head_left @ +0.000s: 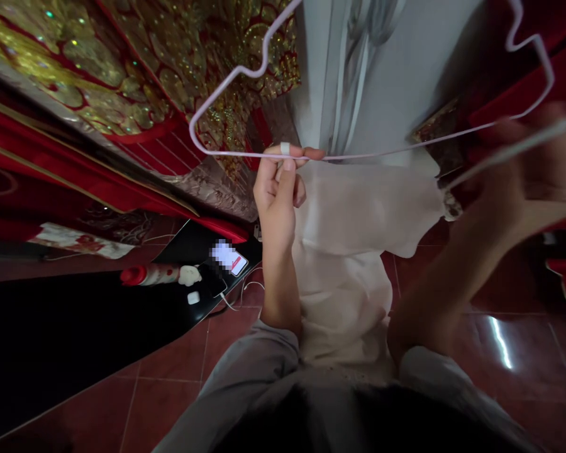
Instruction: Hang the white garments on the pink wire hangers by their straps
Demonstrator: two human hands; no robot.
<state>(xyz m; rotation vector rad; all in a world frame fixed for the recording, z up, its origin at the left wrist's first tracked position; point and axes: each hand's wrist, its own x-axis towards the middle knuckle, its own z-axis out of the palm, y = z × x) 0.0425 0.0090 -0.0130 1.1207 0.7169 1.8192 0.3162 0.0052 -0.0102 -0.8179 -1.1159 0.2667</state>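
A pale pink wire hanger (358, 156) spans the upper view, its long bottom bar level and its notched shoulders above. My left hand (280, 182) is closed on this bar, thumb pressed against it, with a white band (285, 148) around one finger. My right hand (531, 173) is up at the right, smeared by motion. Across it runs a narrow pale strip (493, 158), stretched slantwise and apparently gripped by the fingers. Whitish cloth (368, 214) hangs below the bar between my forearms; whether it is joined to the strip cannot be made out.
Red and gold sequinned garments (136, 75) hang at the left. A black table (75, 340) holds a lit phone (236, 263), a red-capped bottle (155, 274), a small white case (194, 297) and cables. Grey-white fabric (405, 69) hangs ahead. Red tiles (523, 377) cover the floor.
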